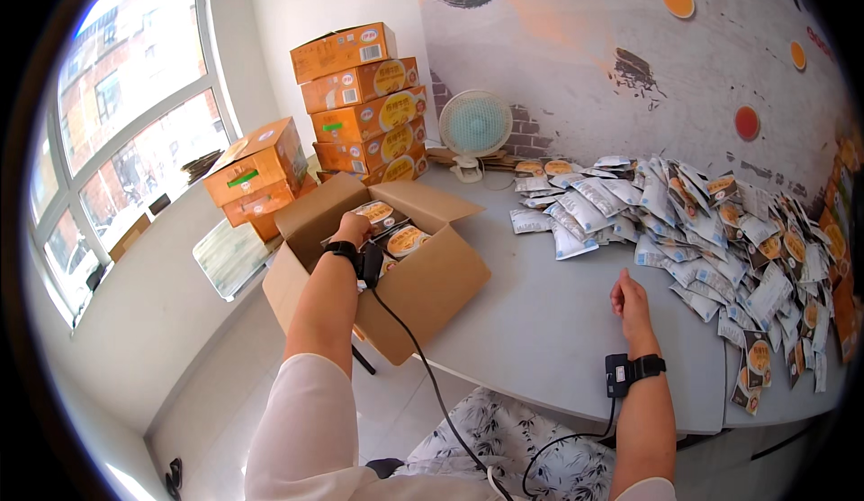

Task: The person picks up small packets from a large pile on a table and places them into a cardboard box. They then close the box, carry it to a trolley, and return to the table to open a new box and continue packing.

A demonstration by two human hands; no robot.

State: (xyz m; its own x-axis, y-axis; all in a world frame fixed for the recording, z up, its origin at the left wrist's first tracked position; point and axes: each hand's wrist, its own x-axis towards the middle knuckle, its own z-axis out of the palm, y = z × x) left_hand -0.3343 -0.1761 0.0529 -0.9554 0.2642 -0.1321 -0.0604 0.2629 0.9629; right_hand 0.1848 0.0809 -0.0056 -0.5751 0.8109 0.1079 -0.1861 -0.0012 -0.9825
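Observation:
My left hand (354, 228) reaches into an open cardboard box (432, 292) at the table's left edge. It touches the left side of a sachet (379, 213) with a bowl of food printed on it; its fingertips are hidden, so a grip cannot be made out. Beside that sachet lies another printed sachet (408, 240). My right hand (630, 302) is over the grey table (540, 325), its fingers curled in and nothing visible in them. To its right spreads a big heap of sachets (702, 244), some showing white backs, others dark printed fronts.
Orange cartons (368, 113) are stacked behind the box, with more cartons (260, 170) by the window. A small fan (475, 126) stands at the table's back. Black cables (432, 373) run from both wrist devices towards my lap. Several sachets (749, 389) lie near the front edge.

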